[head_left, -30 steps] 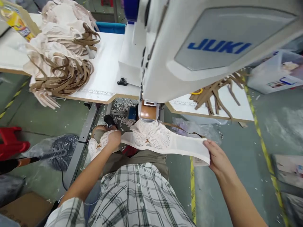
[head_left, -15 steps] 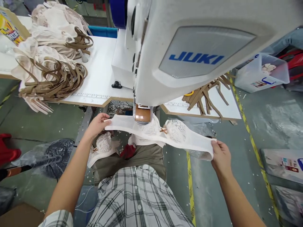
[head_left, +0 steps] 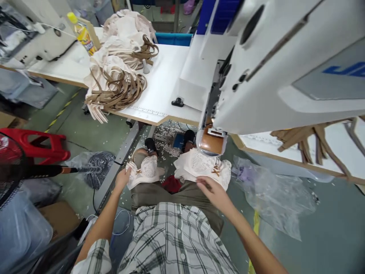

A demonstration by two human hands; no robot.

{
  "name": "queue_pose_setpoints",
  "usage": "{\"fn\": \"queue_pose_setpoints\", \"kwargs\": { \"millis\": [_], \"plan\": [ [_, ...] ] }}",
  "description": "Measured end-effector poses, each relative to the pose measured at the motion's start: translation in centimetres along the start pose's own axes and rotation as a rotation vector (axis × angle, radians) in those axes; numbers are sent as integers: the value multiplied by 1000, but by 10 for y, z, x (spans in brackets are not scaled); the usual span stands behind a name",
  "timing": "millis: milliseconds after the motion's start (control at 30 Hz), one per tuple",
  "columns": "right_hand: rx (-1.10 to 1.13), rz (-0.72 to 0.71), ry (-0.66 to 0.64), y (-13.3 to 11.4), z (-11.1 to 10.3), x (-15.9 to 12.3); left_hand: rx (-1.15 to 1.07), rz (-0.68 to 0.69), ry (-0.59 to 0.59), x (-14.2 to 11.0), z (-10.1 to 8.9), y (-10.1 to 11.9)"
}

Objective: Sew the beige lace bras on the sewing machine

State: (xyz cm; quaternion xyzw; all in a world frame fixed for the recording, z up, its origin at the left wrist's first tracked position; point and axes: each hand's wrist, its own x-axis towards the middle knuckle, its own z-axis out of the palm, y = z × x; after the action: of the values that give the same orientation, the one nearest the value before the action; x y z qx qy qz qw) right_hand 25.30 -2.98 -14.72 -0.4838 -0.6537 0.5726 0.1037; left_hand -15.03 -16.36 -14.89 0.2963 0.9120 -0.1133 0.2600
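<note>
Garment handling seems underway around frame centre: left hand [head_left: 122,179] pinches one bra [head_left: 146,170], right hand [head_left: 215,193], grip unclear, touches another bra [head_left: 199,163], likely needing a secure hold next.

2 brown bows [head_left: 216,171], 1 bottle [head_left: 84,37]

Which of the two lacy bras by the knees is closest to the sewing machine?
The right bra, on the person's right side. It lies right by the machine's brown tip, while the left bra is farther away, at the left hand.
</note>
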Motion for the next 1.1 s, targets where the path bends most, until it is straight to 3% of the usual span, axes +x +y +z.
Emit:
{"fn": "queue_pose_setpoints", "kwargs": {
  "millis": [67, 200, 267, 333, 400, 467, 500, 533, 600, 633, 667, 700, 767, 833, 933, 1033, 1100],
  "plan": [
    [-86, -125, -207, -38, 34, 15, -7, 0, 30, -16, -5, 1],
    [-121, -351, -351, -89, 85, 38, -76, 129, 50, -76, -16, 27],
    [-93, -411, -497, -102, 94, 42, -155, 302, -15, -112, -19, 45],
    [-34, -412, -679, -111, 86, 39, -252, 449, -69, -140, -22, 61],
    [4, -366, -729, -121, 62, 27, -498, 559, 6, -153, -30, 76],
    [-7, -298, -623, -131, 25, 5, -773, 644, 29, -156, -42, 94],
    [-18, -258, -554, -135, 2, -10, -886, 695, -81, -156, -49, 105],
    [-19, -207, -482, -139, -21, -26, -964, 754, -278, -157, -57, 119],
    [32, -70, -300, -141, -70, -63, -1065, 879, -798, -166, -71, 150],
    [89, 7, -195, -140, -92, -81, -1113, 921, -989, -173, -78, 166],
    [161, 68, -104, -137, -111, -98, -1171, 951, -1104, -181, -84, 180],
    [225, 113, -58, -134, -126, -111, -1231, 971, -1145, -189, -89, 192],
    [309, 137, -80, -125, -142, -123, -1275, 986, -1063, -200, -92, 209],
    [340, 121, -167, -112, -134, -115, -1127, 985, -909, -198, -83, 217],
    [509, 151, -146, -87, -93, -77, -763, 969, -780, -179, -48, 224],
    [741, 225, 2, -61, -51, -46, -537, 987, -684, -160, -12, 225],
    [859, 238, 131, -50, -39, -37, -430, 1024, -656, -151, 0, 219]
  ]
}}
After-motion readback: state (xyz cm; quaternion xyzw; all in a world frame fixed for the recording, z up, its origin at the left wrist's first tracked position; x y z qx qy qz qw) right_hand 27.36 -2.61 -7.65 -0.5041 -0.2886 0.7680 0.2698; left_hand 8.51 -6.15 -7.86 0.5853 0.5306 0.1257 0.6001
